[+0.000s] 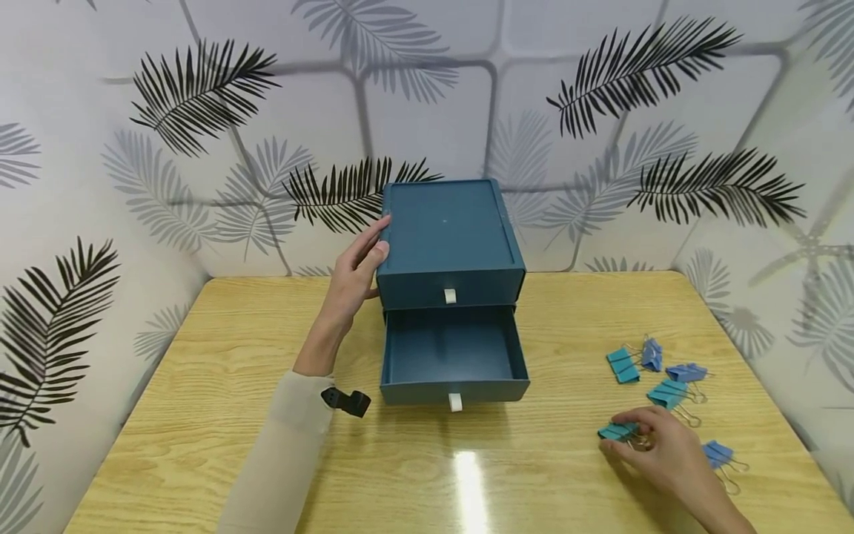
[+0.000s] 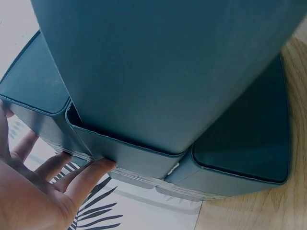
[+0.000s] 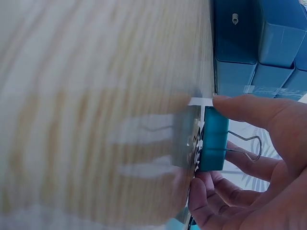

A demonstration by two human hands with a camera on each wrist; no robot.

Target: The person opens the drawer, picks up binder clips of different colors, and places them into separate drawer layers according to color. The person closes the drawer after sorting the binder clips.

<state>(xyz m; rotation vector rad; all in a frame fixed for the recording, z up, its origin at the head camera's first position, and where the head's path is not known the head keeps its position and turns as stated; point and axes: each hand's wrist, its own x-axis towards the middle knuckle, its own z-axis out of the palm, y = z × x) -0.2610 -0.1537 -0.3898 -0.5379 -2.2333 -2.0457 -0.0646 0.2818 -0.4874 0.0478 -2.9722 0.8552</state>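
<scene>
Before a white leaf-printed wall (image 1: 434, 126), a yellow wood-grain surface (image 1: 220, 415) is carrying one dark-blue two-drawer box (image 1: 447, 230) near its back edge, lower drawer (image 1: 454, 348) standing out. The left hand (image 1: 351, 271), grip spread, is touching the box's left side. Toward the right edge, five metal binder clips (image 1: 667, 393) are lying, two teal, three blue; the right hand (image 1: 663, 449) is pinching another teal clip (image 1: 615, 431).

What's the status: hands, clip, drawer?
Left hand touching drawer unit, left side. Right hand pinching teal binder clip. Lower drawer open; nothing visible between it and that clip.
</scene>
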